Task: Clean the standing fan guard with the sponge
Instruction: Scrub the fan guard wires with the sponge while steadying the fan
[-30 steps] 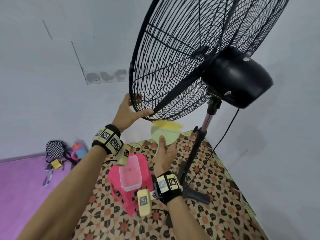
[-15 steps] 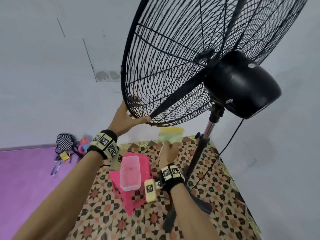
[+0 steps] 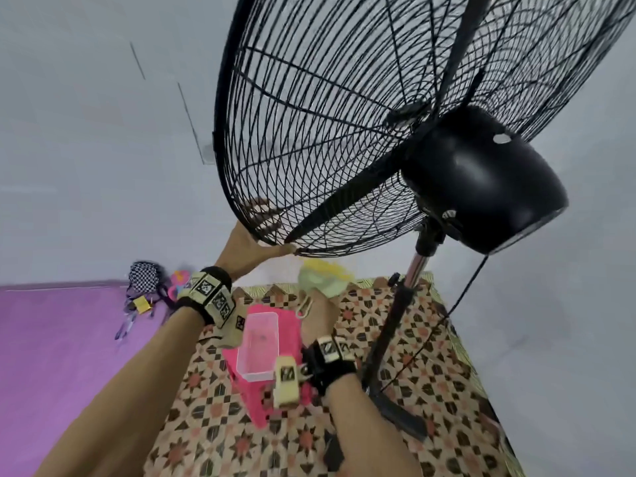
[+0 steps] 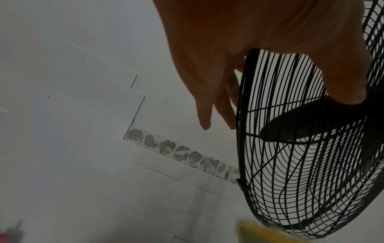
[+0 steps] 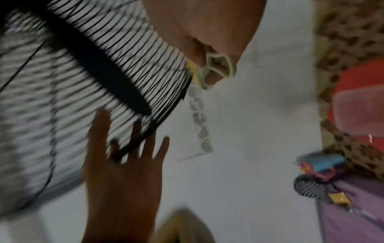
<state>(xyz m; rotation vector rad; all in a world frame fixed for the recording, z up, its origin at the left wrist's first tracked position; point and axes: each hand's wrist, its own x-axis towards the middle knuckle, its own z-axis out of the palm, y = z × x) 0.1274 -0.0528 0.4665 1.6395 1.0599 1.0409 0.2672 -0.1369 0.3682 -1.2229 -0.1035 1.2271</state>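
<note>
Sponge (image 3: pixel 321 277) above the right hand (image 3: pixel 318 318) motion-smeared, its contact with the guard (image 3: pixel 309 132) unreadable; left fingers (image 3: pixel 261 210) half hidden behind guard wires; guard top cut off by frame; right-wrist view blurred throughout.

No readable text, brand, number or sign anywhere. Only markings are black-and-white square code patterns on the left wristband (image 3: pixel 210 295), the right wristband (image 3: pixel 331 349) and the cream camera blocks (image 3: pixel 286 380) clipped to them; these are patterns, not letters. Motor housing (image 3: pixel 481 180) has a small pale spot on top, too small to tell whether it is a label. Yellow tag (image 3: pixel 141 304) by the checkered bag shows no legible print. Wrist views are blurred, nothing legible.
</note>
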